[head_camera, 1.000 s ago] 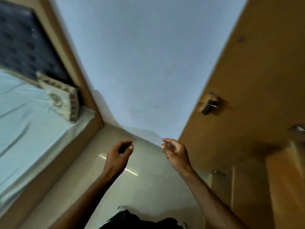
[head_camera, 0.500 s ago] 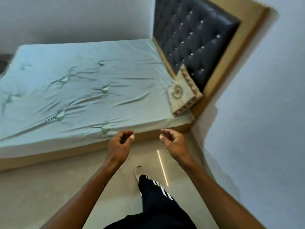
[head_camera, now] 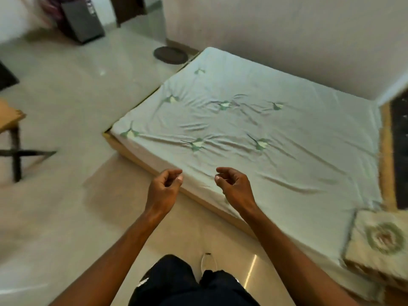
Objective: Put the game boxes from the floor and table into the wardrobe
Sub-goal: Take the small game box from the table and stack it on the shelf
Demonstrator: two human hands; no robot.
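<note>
Head camera: A person stands on a pale tiled floor [head_camera: 66, 217] beside a low bed [head_camera: 254, 133], both bare arms raised in front of the body. The left hand [head_camera: 163, 191] and the right hand [head_camera: 235, 187] hang level with each other over the bed's near edge, each with fingers loosely curled and apart from the thumb, clasping nothing. A dark trouser leg [head_camera: 176, 283] and the toe of a pale shoe [head_camera: 207, 262] show below.

No game box can be made out here. The bed's sheet carries only creases and a leaf print, with a patterned cushion [head_camera: 379, 239] at its near right corner by the dark headboard [head_camera: 399, 151]. A wooden table [head_camera: 8, 117] juts in at the left edge of the view, its top mostly cut off, so what lies on it cannot be told. A dark box-like case [head_camera: 84, 23] stands at the far left corner of the room and a round dark disc [head_camera: 170, 55] lies on the floor just off the bed's far corner; both are too blurred to identify.

The step in hand appears to be finding the next box with both hands free. Doing it well likely means heading for the table at the left, checking the floor along the way, and taking each box flat with two hands.
</note>
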